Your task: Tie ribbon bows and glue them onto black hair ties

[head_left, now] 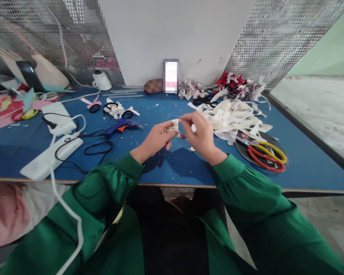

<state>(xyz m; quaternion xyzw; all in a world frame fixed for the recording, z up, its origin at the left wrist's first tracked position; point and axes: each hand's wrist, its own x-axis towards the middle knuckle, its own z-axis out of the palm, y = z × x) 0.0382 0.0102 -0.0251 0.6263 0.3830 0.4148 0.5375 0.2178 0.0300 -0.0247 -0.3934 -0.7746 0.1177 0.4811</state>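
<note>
Above the middle of the blue table, my left hand (157, 137) is closed around a small piece of cream ribbon (175, 123), bunched between thumb and fingers. My right hand (200, 131) meets it from the right, thumb and forefinger pinched at the ribbon's upper end. Whether that pinch has the ribbon itself or something finer is too small to tell. To the left of my hands lies a blue glue gun (122, 126) with an orange trigger. A heap of loose cream ribbon strips (232, 116) spreads just beyond my right hand.
Red-and-yellow-handled scissors (268, 154) rest on a dark round plate at the right. White power strips (53, 156) and cables lie at the left; one white cable crosses my left sleeve. A lit phone (171, 76) leans at the back beside a brown checked case (153, 86) and ribbon bows (190, 89).
</note>
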